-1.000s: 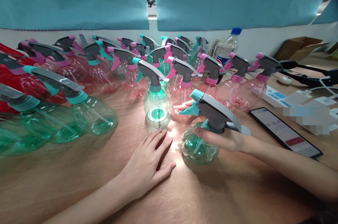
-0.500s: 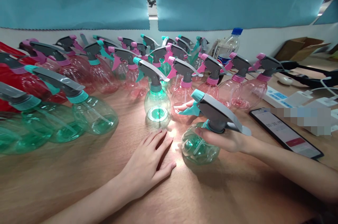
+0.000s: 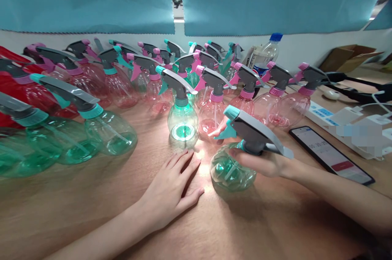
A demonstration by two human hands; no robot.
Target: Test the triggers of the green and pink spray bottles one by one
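My right hand [image 3: 260,162] is wrapped around the neck of a green spray bottle [image 3: 232,174] with a grey head and teal nozzle. Its thumb lies across the front of the neck, while the fingers pass behind, partly hidden, with tips showing near the teal trigger. My left hand [image 3: 171,186] lies flat on the wooden table [image 3: 122,207], fingers apart, holding nothing. Just beyond its fingertips stands another green spray bottle [image 3: 183,123], upright. A pink spray bottle [image 3: 211,115] is beside that one, behind the held bottle.
Several green spray bottles [image 3: 112,133] stand at left, with pink and green ones crowded along the back. On the right lie a phone [image 3: 330,154], a power strip [image 3: 324,115] with white plugs, and black straps. A clear bottle with a blue cap [image 3: 269,54] and a cardboard box [image 3: 347,58] are behind.
The fingers of my right hand by the trigger have shifted slightly downward, and the held bottle's head has moved marginally right. My left hand has stayed in place.
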